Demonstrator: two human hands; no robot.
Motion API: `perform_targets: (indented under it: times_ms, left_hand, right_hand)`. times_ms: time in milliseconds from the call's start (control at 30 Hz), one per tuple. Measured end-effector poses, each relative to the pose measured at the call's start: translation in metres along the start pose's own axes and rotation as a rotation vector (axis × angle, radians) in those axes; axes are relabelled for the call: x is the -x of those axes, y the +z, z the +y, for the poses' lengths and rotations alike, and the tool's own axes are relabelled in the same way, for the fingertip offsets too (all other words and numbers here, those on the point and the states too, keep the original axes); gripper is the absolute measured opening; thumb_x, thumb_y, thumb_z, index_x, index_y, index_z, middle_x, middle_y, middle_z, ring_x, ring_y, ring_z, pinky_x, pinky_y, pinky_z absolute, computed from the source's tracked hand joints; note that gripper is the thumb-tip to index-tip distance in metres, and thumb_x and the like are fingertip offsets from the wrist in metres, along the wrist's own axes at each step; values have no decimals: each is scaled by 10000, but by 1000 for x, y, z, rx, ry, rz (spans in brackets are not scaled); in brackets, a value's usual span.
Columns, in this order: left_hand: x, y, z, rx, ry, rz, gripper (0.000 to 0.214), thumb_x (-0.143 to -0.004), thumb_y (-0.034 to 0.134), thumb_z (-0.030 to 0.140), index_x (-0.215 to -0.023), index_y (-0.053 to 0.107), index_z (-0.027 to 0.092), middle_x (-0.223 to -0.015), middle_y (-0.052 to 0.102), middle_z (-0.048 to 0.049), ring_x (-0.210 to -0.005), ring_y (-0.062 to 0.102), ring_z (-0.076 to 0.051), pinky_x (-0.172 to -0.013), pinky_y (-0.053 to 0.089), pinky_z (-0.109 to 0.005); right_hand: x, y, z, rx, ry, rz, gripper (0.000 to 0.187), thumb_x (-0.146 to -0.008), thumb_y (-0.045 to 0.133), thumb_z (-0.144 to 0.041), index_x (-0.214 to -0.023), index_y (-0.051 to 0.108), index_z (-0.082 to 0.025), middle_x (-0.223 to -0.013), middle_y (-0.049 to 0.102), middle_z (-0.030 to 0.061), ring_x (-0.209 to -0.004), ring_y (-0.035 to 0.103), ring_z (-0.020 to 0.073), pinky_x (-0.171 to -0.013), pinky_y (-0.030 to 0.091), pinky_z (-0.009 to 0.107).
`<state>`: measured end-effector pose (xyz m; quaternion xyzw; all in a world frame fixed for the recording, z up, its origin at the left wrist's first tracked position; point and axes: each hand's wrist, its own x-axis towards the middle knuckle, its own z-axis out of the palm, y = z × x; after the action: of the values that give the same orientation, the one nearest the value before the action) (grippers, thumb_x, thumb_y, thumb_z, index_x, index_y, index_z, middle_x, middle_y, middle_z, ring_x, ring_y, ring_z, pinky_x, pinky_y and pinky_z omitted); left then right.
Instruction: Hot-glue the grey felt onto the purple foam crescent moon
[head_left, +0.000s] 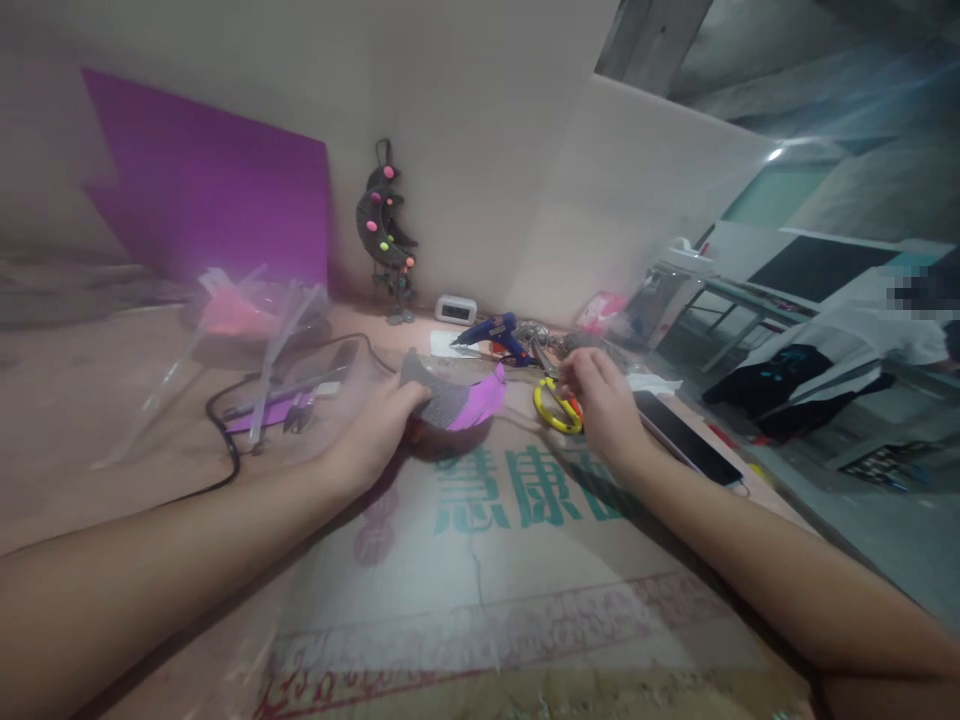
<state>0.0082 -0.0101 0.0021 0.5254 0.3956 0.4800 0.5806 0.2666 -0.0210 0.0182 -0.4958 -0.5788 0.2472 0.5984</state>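
Between the fingers and thumb of my left hand [386, 420] is a curved crescent-shaped piece [457, 400], grey on its left part and bright purple toward its right tip. It is held just above the table. My right hand [600, 400] is raised, fingers curled together in a pinch; anything inside them is hidden. Right beside those fingers are yellow-handled scissors [556, 408], their blades pointing away from me. I cannot tell whether the fingers touch them. A blue glue gun [491, 330] lies behind, between both hands.
A dark crescent ornament [375, 220] with coloured balls hangs at the wall beside a purple sheet [225, 180]. Clear plastic packaging [270, 310] and a black cable [225, 430] lie left. A small white clock [456, 310] stands behind; a phone [690, 440] lies at the right edge.
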Motion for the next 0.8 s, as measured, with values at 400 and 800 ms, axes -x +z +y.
perform_targets:
  times_ms: [400,800]
  left_hand:
    - [-1,0,-6,188,-107,-102,103,-700,530,241,-647,457,193,-490,415,53,-431,385,-92,-407,285,-214]
    - [-4,-4,-11,193,-135,-131,109,-656,578,256,-711,560,163,-543,530,18,-461,461,-121,-429,340,-232]
  right_hand:
    - [1,4,-5,174,149,-603,460,-798,603,-202,-1255,584,-246,-1027,701,49,-863,659,167,-783,541,332]
    - [-9,-4,-15,527,55,-447,187,-825,566,-317,-794,670,-164,-736,672,16,-670,591,143,-626,459,248]
